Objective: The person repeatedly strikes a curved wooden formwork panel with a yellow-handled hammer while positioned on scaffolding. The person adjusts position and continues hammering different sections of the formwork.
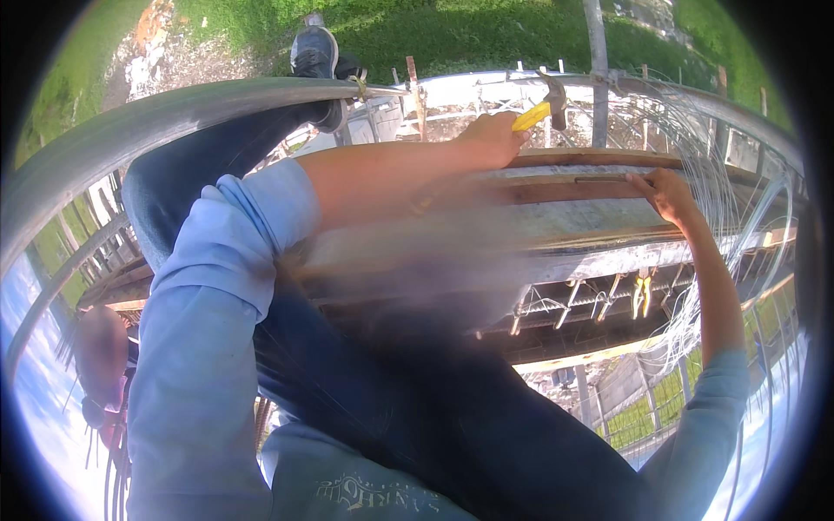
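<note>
My left hand [489, 139] is closed round the yellow handle of a claw hammer [544, 111], its dark metal head raised above the boards. Over at the right, my right hand [669, 194] pinches one end of a thin brown rod [599, 180]. This rod lies along a brown wooden plank [556, 190], close to its upper edge. Pale concrete or board shows beside the plank, and a blurred patch hides the middle of the work. My legs, in dark blue jeans [347, 356], stretch across the structure.
A thick metal pipe [200, 108] curves across the upper left, near my shoe. Loose pale wires [717, 174] hang beside my right arm. Yellow-handled pliers [641, 295] hang among the rebar ties below. An upright pole [597, 78] stands behind the hammer. Another person [102, 365] is at lower left.
</note>
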Motion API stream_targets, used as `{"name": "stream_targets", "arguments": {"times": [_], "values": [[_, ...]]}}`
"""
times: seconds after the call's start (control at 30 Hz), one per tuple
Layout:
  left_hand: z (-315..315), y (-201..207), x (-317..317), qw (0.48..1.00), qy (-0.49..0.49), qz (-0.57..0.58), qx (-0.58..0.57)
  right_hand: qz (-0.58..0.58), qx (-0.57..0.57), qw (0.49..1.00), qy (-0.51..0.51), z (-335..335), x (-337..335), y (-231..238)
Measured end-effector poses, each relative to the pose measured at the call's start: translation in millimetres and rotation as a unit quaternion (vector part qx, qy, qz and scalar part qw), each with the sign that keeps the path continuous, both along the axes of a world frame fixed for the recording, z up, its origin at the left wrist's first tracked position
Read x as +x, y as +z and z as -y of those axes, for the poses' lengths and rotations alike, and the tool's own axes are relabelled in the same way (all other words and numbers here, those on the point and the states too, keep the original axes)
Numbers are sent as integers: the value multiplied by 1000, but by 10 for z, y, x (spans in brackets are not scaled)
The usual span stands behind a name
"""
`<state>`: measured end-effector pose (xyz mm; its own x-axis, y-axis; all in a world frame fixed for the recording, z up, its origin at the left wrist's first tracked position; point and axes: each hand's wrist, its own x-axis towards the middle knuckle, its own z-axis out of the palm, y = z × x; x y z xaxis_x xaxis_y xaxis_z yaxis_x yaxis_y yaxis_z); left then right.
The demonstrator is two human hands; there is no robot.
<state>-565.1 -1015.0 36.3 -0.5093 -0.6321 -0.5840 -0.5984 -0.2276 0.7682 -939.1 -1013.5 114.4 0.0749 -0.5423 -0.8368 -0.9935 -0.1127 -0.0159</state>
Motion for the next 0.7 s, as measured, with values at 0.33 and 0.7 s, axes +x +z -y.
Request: {"name": "stream_targets", "arguments": {"times": [0.33,0.7], "values": [[1011,1862,1102,995,-47,-6,86,239,25,959,-147,109,744,-59],[729,1303,491,993,87,-72,35,218,-4,913,-345,-33,227,187]]}}
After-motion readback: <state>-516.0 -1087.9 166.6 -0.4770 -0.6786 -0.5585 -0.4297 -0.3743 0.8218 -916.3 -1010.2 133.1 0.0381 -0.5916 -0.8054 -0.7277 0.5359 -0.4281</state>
